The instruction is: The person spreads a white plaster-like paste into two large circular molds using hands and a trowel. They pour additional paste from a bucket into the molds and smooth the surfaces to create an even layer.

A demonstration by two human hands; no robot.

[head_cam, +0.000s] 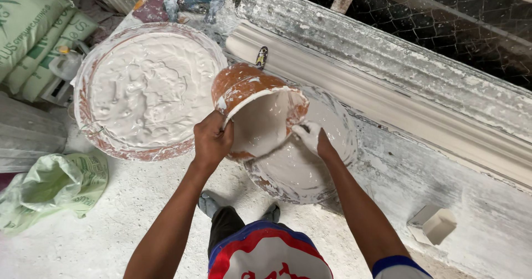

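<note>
Head view: two plaster basins (147, 90), one orange bucket (257, 110).

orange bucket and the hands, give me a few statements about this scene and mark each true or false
1. The left hand grips the rim of the tilted orange bucket. True.
2. The right hand is clean and dry. False: it is coated in white plaster.
3. The large basin at left holds white plaster. True.
4. The orange bucket stands upright on the floor. False: it is tipped over a second tub.
</note>
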